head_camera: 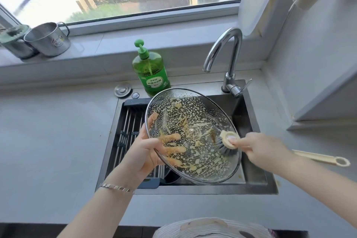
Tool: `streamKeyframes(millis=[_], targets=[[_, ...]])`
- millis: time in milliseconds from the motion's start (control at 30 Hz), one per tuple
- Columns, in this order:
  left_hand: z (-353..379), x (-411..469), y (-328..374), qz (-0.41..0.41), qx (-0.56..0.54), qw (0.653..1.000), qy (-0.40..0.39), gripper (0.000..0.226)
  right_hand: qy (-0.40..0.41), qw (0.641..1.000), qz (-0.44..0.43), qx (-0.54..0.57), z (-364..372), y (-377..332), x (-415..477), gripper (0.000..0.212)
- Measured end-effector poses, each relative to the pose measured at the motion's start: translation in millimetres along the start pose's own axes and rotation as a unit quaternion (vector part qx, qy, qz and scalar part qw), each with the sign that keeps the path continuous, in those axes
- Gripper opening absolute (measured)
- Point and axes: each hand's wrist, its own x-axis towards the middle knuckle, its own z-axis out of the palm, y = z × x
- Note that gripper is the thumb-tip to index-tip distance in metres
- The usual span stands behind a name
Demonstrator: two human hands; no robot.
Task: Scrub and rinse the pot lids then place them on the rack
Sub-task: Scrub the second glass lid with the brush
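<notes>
Left hand (143, 149) grips the tilted lid (193, 114); right hand (258, 147) grips the brush (224, 147): strokes best overlap, lid held steady.

left hand (144, 151): grips lid (195, 120) rim | right hand (258, 148): grips brush (227, 141) | both forearms extended

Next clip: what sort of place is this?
Most likely a home kitchen: a dark sink with a chrome faucet, a green dish-soap bottle behind it, and a soapy glass pot lid being scrubbed with a brush.
</notes>
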Motion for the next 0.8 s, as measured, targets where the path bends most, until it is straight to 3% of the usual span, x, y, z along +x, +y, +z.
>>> streamKeyframes(millis=[100,233,400,500,567,700,800], targets=[[0,-2,-1,-0.001,-0.003,1.0,0.007,0.099,-0.001,0.996,-0.08,0.037,4,-23,-7,0.044],[1,-5,0,0.005,0.0,1.0,0.008,0.1,0.012,0.998,0.062,0.01,-2,3,11,0.042],[3,-4,-2,0.001,-0.002,1.0,0.0,0.094,0.033,0.996,-0.069,0.053,3,-38,-2,0.042],[2,-6,-1,0.006,-0.002,1.0,-0.008,0.095,0.049,0.998,0.047,0.003,-5,-7,15,0.043],[4,-6,0,0.009,0.003,1.0,-0.016,0.095,0.06,0.996,0.072,-0.013,-5,-8,15,0.044],[6,-7,2,-0.004,0.016,1.0,-0.022,0.095,0.064,0.997,-0.04,0.014,5,-32,0,0.048],[8,-7,2,-0.006,0.022,0.999,-0.023,0.094,0.072,0.994,0.082,0.005,1,1,18,0.045]])
